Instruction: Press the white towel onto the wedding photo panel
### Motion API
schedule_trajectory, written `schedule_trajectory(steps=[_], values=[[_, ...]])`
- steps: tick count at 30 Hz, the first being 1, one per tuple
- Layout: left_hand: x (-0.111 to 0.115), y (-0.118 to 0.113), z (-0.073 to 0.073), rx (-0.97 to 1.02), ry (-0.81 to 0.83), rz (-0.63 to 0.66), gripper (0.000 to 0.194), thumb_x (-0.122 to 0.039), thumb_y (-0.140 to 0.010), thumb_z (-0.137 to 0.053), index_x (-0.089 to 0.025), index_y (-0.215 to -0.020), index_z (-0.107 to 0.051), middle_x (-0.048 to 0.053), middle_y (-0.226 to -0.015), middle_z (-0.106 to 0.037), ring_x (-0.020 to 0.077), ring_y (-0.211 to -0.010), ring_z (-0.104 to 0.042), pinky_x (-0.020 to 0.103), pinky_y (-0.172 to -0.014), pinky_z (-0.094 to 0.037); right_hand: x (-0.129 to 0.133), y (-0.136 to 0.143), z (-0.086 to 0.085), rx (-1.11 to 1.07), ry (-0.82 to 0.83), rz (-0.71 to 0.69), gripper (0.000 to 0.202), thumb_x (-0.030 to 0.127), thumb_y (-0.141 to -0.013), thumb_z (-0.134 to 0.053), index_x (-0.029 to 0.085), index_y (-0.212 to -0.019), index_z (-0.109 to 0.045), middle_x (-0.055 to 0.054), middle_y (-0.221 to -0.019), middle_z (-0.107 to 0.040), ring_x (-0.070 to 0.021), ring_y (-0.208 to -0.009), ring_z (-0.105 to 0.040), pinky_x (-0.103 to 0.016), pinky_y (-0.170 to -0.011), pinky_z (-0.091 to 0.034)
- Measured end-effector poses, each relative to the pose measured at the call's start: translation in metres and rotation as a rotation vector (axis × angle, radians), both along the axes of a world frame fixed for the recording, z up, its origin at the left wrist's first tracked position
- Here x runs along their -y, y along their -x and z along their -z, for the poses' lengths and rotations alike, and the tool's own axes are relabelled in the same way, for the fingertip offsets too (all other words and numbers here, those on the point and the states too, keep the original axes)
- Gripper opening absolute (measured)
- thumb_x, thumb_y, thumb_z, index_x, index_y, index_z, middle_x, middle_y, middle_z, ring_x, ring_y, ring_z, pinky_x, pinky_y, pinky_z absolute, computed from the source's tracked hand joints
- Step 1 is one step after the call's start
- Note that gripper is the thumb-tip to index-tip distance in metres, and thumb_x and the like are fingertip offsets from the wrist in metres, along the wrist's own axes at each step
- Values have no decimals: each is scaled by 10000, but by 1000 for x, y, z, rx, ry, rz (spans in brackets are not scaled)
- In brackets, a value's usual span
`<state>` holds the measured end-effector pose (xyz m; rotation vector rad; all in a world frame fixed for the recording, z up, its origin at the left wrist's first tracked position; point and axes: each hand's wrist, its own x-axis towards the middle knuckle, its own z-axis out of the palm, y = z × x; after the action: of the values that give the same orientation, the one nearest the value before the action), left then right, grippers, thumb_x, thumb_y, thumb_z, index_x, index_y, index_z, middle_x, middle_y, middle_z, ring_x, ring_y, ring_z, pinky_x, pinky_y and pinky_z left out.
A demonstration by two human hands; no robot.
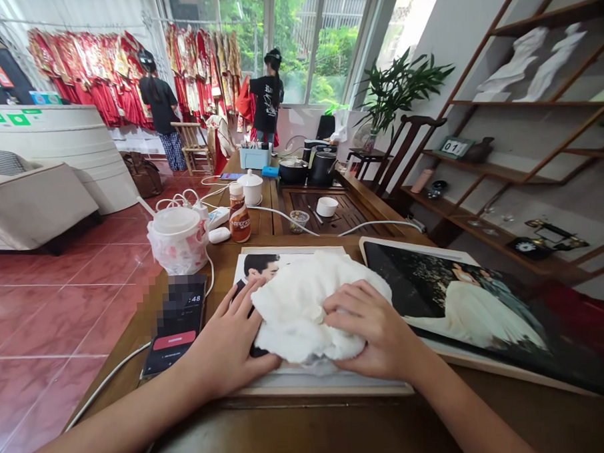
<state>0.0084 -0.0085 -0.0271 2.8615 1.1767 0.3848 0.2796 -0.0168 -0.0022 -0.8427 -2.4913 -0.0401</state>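
A crumpled white cloth [305,300] lies over a framed photo [261,263] on the wooden table, hiding most of the picture. My right hand [369,324] grips the cloth's right side with curled fingers. To its left, my left hand [232,343] rests on the frame's left part with its fingers spread, the fingertips close to the cloth's edge. A second framed photo [465,299], showing a light gown on a dark ground, lies to the right.
Left of the frame are a phone [173,325] with a cable and a plastic-wrapped cup [177,238]. Behind stand a brown bottle [239,214], a white lidded jar [251,188] and a small clear cup [299,220]. Two people stand near hanging red garments [88,75].
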Motion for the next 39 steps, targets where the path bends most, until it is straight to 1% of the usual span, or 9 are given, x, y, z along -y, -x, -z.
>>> schedule_trajectory(steps=[4,10,17,23,25,28,30,36,39], values=[[2,-1,-2,35,-3,-36,749,-577,-927,-497,-122,-1500,-334,151,-1584,-235,336,-1463,-157,504,-1174,-210,-4,-7,-3,12,-29,94,205,322,-781,-702,192,-873,-572,-50,-921,-629,-213,-840,-535,-381,-775,-322],[-1,1,0,-10,12,18,808,-505,-838,-628,-150,-1503,-336,136,-1589,-230,335,-1465,-147,516,-1177,-185,3,4,0,1,22,-48,240,353,-752,-706,194,-834,-546,-35,-915,-622,-199,-813,-513,-369,-760,-318],[2,-3,-5,29,12,-34,698,-551,-923,-512,-154,-1480,-371,135,-1584,-245,333,-1467,-140,512,-1175,-202,-4,-7,-4,36,-9,75,203,316,-779,-706,193,-873,-574,-47,-920,-628,-214,-843,-522,-380,-770,-314],[-1,1,-1,-13,29,11,853,-493,-818,-645,-155,-1520,-296,140,-1585,-240,330,-1465,-153,507,-1177,-183,4,4,-2,10,20,-54,236,369,-776,-696,189,-831,-554,-35,-913,-630,-197,-809,-504,-369,-757,-317],[-2,0,-1,-4,27,7,835,-502,-826,-640,-160,-1513,-313,132,-1586,-241,337,-1463,-155,507,-1177,-184,2,2,-3,11,17,-43,228,369,-782,-690,191,-842,-561,-35,-917,-634,-198,-822,-512,-369,-766,-321],[0,-2,-5,23,17,-22,711,-532,-905,-547,-172,-1489,-360,115,-1585,-251,337,-1463,-155,505,-1177,-188,-3,-6,-4,34,-9,40,200,345,-789,-690,192,-856,-580,-41,-913,-639,-204,-835,-527,-373,-771,-324],[1,-3,-6,26,18,-33,680,-542,-932,-505,-175,-1486,-363,112,-1588,-242,333,-1464,-154,502,-1178,-187,-4,-6,-5,43,-32,61,191,342,-791,-690,193,-853,-587,-44,-902,-642,-207,-825,-529,-375,-764,-324],[-2,1,-2,2,30,21,822,-499,-827,-637,-178,-1515,-321,117,-1582,-258,338,-1461,-166,510,-1175,-191,5,7,-2,22,-21,-53,205,378,-798,-666,200,-829,-569,-40,-899,-647,-200,-798,-511,-368,-742,-326],[-1,1,-3,20,22,-2,805,-511,-843,-625,-165,-1507,-330,123,-1572,-283,336,-1461,-166,507,-1175,-201,2,0,-5,24,12,-36,200,349,-791,-685,195,-828,-563,-36,-904,-641,-201,-817,-520,-369,-761,-329]])
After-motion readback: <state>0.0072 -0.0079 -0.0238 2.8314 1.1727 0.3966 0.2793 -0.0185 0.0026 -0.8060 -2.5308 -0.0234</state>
